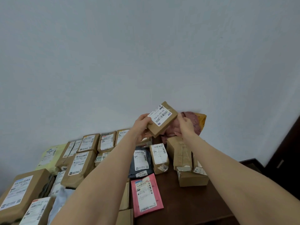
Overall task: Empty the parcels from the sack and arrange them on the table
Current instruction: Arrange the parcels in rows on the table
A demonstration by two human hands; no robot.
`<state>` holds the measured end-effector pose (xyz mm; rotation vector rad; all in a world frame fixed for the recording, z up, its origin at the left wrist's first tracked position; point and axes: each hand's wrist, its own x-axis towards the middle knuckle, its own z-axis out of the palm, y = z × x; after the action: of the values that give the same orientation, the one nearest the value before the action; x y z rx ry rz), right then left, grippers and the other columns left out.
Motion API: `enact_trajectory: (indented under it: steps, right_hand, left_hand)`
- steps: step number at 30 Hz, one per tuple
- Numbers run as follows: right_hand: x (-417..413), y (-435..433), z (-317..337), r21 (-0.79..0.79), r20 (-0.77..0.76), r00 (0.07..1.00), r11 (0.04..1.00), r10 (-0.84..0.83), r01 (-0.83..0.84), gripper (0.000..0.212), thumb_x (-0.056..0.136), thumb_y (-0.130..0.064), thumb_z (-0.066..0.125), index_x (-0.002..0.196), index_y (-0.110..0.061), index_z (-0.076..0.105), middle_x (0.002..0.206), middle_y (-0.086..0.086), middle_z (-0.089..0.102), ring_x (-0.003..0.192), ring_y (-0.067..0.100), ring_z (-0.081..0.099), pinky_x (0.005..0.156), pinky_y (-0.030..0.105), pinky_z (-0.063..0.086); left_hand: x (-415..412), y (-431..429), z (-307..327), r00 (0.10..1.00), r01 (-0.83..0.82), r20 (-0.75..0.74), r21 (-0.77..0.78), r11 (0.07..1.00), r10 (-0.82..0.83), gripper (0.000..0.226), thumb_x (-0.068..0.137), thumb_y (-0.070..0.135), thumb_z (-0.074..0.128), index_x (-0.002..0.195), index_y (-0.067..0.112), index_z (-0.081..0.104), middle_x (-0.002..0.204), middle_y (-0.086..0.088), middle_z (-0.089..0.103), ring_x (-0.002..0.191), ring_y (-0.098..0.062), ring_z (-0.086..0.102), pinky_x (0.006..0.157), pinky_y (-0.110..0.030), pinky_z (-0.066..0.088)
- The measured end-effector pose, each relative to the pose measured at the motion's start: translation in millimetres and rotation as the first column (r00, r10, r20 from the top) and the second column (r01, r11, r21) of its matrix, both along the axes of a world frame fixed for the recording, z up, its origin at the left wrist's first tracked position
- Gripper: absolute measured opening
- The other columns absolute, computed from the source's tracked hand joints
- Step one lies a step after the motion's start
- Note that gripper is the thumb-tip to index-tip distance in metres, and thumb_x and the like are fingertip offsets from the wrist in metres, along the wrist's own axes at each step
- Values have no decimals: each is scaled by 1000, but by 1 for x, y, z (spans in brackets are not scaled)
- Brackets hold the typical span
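A small brown parcel (162, 119) (white label facing the camera) is hanging in the air above the far end of the dark worktop (186, 205). The left hand (142, 125) is gripping its lower left edge, fingers curled round it. The right hand (185, 125) is pinching its right edge. Just behind, a reddish sack (191, 119) is lying crumpled. Other labelled parcels (87, 143) are lying in rows below.

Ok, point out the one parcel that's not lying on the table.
The small brown box with the white label, held up between the left hand and right hand. All others lie on the table, some stacked.
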<state>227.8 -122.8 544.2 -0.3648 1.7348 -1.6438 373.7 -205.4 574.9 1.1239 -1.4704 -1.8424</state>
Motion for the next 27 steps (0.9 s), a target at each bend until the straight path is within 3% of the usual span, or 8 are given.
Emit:
enact_trajectory:
  steps: [3,7,12,14,16,19,23,27]
  right_hand:
    - [0,5,1,-39,116,982,989,146,-143,47,84,-49,66,115,-15,57,99,3,66,90,20,62,83,36,50]
    - [6,4,-4,-16,133,924,932,360,-361,44,85,-27,72,125,-17,56,109,6,69,99,25,66,94,46,49]
    - [8,1,-3,-118,170,918,932,360,-343,18,99,-28,51,115,-33,57,115,2,65,107,30,62,90,53,51]
    - [8,-1,-2,-83,150,929,941,337,-328,22,100,-31,48,119,-32,59,116,3,65,106,30,61,84,51,55]
    - [8,-1,-4,-10,64,939,941,338,-339,26,99,-34,50,123,-32,59,113,1,65,99,23,61,77,43,57]
    - [7,-1,-9,23,-22,940,940,341,-341,27,96,-34,56,122,-31,62,100,-3,67,85,14,59,72,34,52]
    - [10,-5,-8,-7,-25,935,935,353,-353,28,92,-24,64,120,-24,67,96,-2,69,78,10,62,61,26,48]
    - [12,-14,-11,-20,-23,948,948,317,-318,34,87,-20,70,120,-16,67,96,1,70,76,9,63,59,22,47]
  left_hand:
    - [-3,-1,-2,1000,17,4,-11,1000,-17,43,85,-3,43,120,20,52,96,-5,60,85,-22,57,74,-42,56]
    - [-8,6,-4,997,77,13,12,997,-77,47,86,-7,43,127,16,46,98,-7,59,81,-22,60,57,-38,58]
    - [-6,-2,-12,947,247,209,13,969,-244,44,81,7,63,124,12,55,108,-7,66,97,-24,62,84,-45,53]
    - [-6,-7,-16,973,157,173,-2,988,-154,43,83,18,67,124,13,56,106,-6,69,102,-23,62,94,-49,49]
    - [-5,-15,-17,995,25,98,-36,999,-21,51,86,30,66,132,13,49,109,-7,67,104,-22,61,88,-45,53]
    - [2,-25,-17,996,-9,90,-91,996,18,62,85,43,65,137,16,44,113,-7,65,101,-20,62,76,-35,55]
    - [12,-25,-20,989,41,147,-123,992,-23,43,89,44,61,121,16,58,87,0,70,77,-10,64,64,-25,52]
    - [17,-25,-28,991,29,134,-64,997,-20,36,88,42,62,114,17,64,87,0,72,73,-11,66,54,-23,54]
